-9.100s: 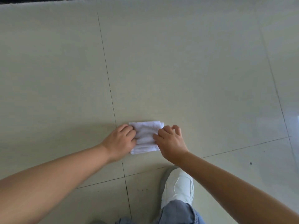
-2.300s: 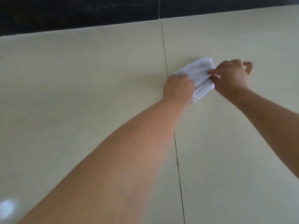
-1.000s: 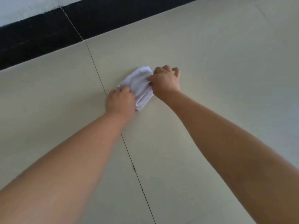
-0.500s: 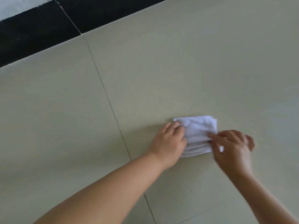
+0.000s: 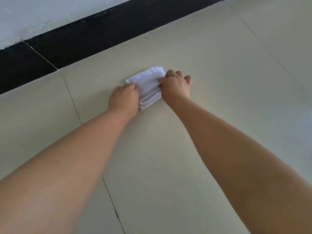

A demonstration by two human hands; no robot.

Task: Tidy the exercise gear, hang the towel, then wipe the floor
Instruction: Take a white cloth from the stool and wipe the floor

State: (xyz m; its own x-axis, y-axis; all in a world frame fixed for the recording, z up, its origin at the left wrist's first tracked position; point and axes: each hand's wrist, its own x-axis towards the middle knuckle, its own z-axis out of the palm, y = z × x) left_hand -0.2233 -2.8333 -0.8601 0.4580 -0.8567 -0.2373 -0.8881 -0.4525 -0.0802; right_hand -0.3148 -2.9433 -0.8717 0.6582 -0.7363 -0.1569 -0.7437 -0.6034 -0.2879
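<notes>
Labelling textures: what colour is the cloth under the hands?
Plain white, no pattern; the folded cloth on the beige floor tiles shows best in the head view.

The left hand covers the lower left of the white cloth, and the right hand covers its right edge. Fingertips of both hands are tucked out of sight. Both forearms run off the frame's bottom corners.

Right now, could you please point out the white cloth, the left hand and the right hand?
white cloth (image 5: 149, 83): head view, middle of its folded top.
left hand (image 5: 124, 98): head view, back of the hand.
right hand (image 5: 175, 86): head view, back of the hand.
</notes>
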